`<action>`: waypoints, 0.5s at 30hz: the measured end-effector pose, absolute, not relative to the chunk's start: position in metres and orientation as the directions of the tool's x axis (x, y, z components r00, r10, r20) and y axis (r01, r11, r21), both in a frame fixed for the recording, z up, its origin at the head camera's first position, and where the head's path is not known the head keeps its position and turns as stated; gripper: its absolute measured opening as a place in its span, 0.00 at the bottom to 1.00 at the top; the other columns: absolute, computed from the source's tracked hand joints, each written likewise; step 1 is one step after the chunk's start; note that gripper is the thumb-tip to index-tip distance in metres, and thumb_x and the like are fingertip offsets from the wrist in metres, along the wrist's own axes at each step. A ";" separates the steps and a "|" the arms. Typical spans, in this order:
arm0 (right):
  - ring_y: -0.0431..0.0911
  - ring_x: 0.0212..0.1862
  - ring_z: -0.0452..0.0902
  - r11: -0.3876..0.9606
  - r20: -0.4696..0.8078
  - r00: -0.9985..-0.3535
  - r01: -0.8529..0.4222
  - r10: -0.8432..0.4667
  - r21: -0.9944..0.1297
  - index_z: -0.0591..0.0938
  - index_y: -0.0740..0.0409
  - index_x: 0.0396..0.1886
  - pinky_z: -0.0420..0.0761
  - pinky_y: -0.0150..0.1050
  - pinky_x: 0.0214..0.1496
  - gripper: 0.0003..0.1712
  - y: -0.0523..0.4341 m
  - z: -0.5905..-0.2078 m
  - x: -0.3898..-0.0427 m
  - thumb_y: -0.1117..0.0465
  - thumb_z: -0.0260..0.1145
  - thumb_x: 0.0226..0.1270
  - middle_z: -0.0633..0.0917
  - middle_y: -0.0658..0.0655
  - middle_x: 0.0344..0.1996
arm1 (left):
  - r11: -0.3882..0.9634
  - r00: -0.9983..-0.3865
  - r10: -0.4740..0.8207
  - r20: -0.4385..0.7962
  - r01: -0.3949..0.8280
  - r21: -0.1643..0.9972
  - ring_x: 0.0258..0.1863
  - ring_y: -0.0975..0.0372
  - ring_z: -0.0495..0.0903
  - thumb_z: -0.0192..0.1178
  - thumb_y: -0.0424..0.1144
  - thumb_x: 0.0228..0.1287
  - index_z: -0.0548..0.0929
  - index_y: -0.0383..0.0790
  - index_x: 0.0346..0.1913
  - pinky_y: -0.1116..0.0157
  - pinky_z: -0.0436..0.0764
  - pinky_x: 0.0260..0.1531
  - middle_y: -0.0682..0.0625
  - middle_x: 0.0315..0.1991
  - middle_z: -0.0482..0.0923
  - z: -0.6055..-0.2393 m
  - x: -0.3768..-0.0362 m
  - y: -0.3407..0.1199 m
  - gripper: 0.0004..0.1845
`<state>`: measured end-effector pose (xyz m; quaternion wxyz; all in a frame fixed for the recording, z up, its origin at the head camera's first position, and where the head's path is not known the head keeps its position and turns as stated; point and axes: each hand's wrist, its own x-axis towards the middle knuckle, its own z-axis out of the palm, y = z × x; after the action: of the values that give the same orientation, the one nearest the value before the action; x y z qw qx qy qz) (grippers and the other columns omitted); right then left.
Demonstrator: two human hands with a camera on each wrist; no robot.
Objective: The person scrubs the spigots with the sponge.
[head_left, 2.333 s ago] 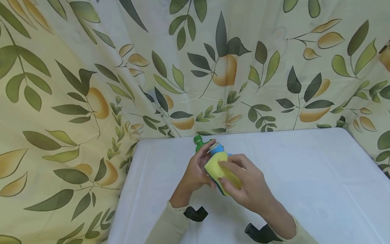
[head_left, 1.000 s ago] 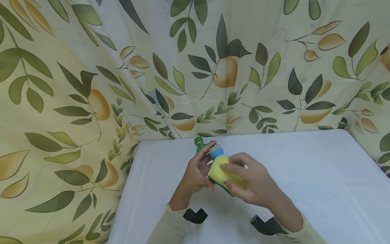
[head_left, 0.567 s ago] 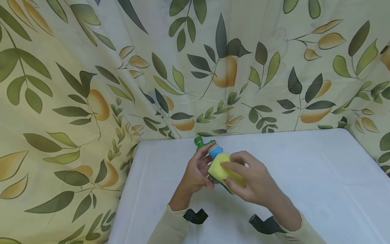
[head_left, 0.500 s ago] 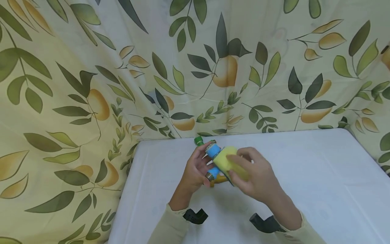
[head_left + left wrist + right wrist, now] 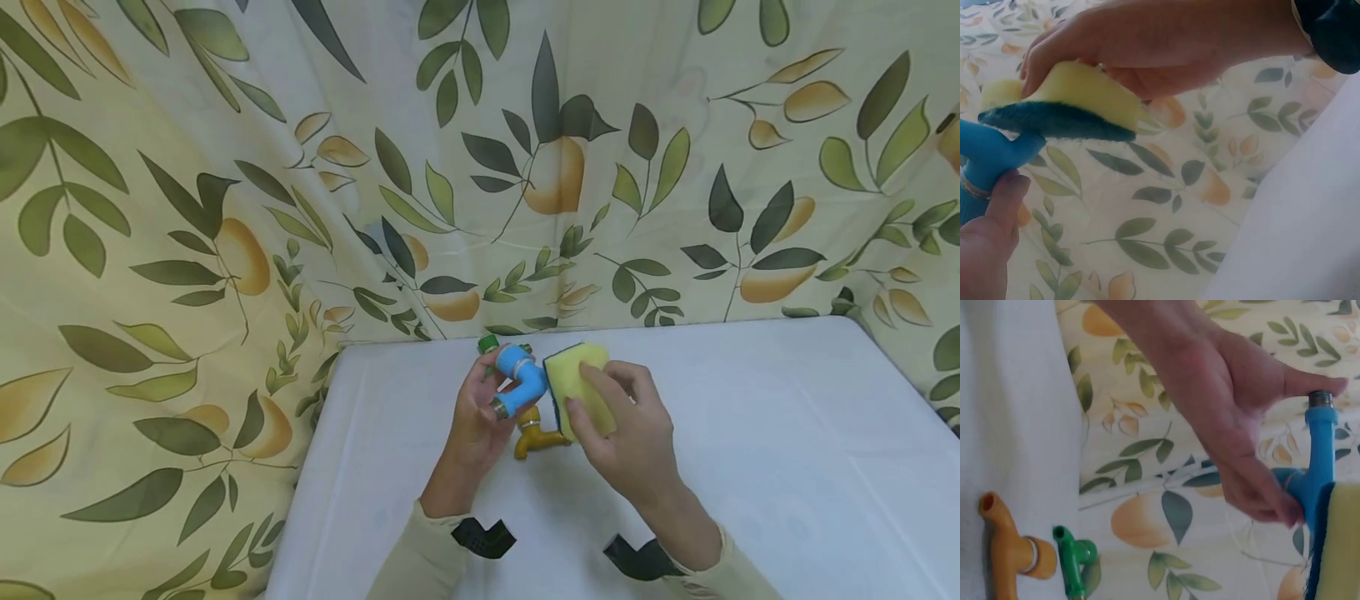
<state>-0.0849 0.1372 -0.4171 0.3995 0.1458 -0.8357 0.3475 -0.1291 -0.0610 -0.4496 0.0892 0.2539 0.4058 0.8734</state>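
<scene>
White table [image 5: 750, 417]: blue pipe [image 5: 520, 382] slanting (near-upright).

No writing, label, brand, number or sign can be read in any of the views. The blue pipe fitting [image 5: 521, 380], the yellow sponge [image 5: 574, 385] and the white tabletop [image 5: 750, 433] show plain surfaces. The cloth backdrop [image 5: 225, 167] carries only a printed pattern of leaves and fruit.
</scene>
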 end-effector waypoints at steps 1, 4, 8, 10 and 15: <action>0.51 0.42 0.79 0.718 0.773 -0.633 -0.524 0.033 -0.459 0.86 0.61 0.52 0.69 0.13 0.52 0.23 0.138 -0.418 -0.086 0.51 0.67 0.63 0.80 0.64 0.43 | -0.655 -0.855 0.361 0.371 0.050 0.754 0.56 0.56 0.76 0.76 0.68 0.43 0.64 0.38 0.71 0.62 0.82 0.60 0.45 0.63 0.72 -0.450 -0.129 -0.061 0.58; 0.53 0.42 0.79 0.719 0.772 -0.631 -0.502 0.076 -0.481 0.85 0.61 0.52 0.68 0.13 0.52 0.22 0.139 -0.419 -0.089 0.53 0.66 0.63 0.79 0.65 0.43 | -0.658 -0.859 0.361 0.364 0.042 0.752 0.57 0.56 0.75 0.76 0.68 0.43 0.64 0.38 0.70 0.61 0.82 0.61 0.44 0.63 0.71 -0.448 -0.130 -0.060 0.57; 0.53 0.42 0.78 0.710 0.766 -0.635 -0.496 0.094 -0.499 0.85 0.62 0.52 0.67 0.12 0.52 0.22 0.136 -0.420 -0.088 0.58 0.69 0.58 0.79 0.65 0.43 | -0.677 -0.876 0.324 0.356 0.048 0.735 0.57 0.58 0.75 0.76 0.67 0.45 0.65 0.39 0.68 0.59 0.81 0.62 0.45 0.61 0.72 -0.446 -0.130 -0.057 0.54; 0.52 0.42 0.78 0.705 0.785 -0.611 -0.515 0.096 -0.488 0.85 0.62 0.51 0.69 0.13 0.53 0.22 0.134 -0.421 -0.088 0.57 0.68 0.58 0.80 0.65 0.43 | -0.696 -0.890 0.293 0.350 0.053 0.716 0.57 0.58 0.76 0.77 0.65 0.46 0.65 0.40 0.66 0.59 0.80 0.63 0.46 0.60 0.73 -0.445 -0.131 -0.054 0.52; 0.50 0.44 0.77 0.646 0.848 -0.526 -0.626 0.062 -0.436 0.85 0.63 0.51 0.75 0.17 0.51 0.24 0.121 -0.426 -0.088 0.47 0.63 0.69 0.81 0.65 0.44 | -0.709 -0.900 0.268 0.344 0.057 0.702 0.55 0.61 0.78 0.79 0.61 0.44 0.66 0.43 0.64 0.66 0.83 0.57 0.49 0.58 0.72 -0.443 -0.131 -0.044 0.49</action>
<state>-0.0877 0.1207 -0.4255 0.4524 0.1793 -0.7863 0.3807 -0.1307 -0.0438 -0.4431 0.0586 0.2156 0.3766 0.8990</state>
